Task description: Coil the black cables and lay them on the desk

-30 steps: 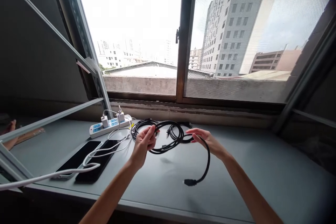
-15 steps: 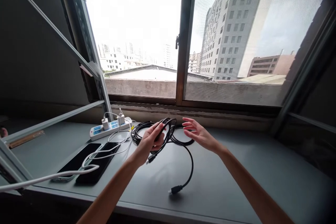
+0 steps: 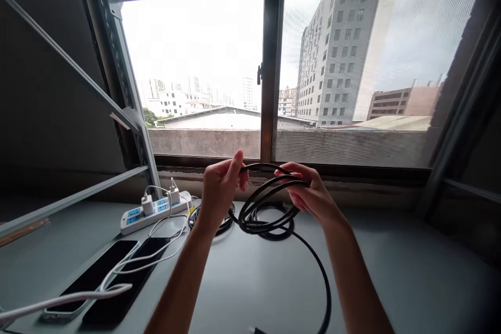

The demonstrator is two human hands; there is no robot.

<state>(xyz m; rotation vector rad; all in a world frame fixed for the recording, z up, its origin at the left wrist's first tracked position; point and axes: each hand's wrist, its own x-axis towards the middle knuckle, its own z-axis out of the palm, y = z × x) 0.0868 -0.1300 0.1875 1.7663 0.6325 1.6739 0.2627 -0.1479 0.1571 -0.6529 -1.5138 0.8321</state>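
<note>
A looped black cable point(image 3: 250, 215) is held up between my two hands, above the grey shelf. My left hand point(image 3: 223, 182) pinches one strand of it, thumb raised on top. Several loops pass through my right hand point(image 3: 307, 190), whose fingers close around them. From the loops one end hangs down in a curve to the right, and its plug point(image 3: 257, 330) is cut off by the bottom edge. Behind the hands, two more black coils lie on the shelf: a left coil point(image 3: 225, 225), partly hidden by my left wrist, and a right coil point(image 3: 274, 236) behind the held loops.
At the left, a white power strip point(image 3: 129, 224) carries two white chargers. Their white cables point(image 3: 136, 260) run over two dark phones point(image 3: 97, 274) lying side by side. Metal rack bars point(image 3: 78, 195) stand at the left, and a window frame point(image 3: 270, 88) rises behind the shelf.
My right hand, empty and apart before, has taken hold of the cable loops. My left hand has risen with its strand, and the loops are spread between both hands. The view has shifted slightly.
</note>
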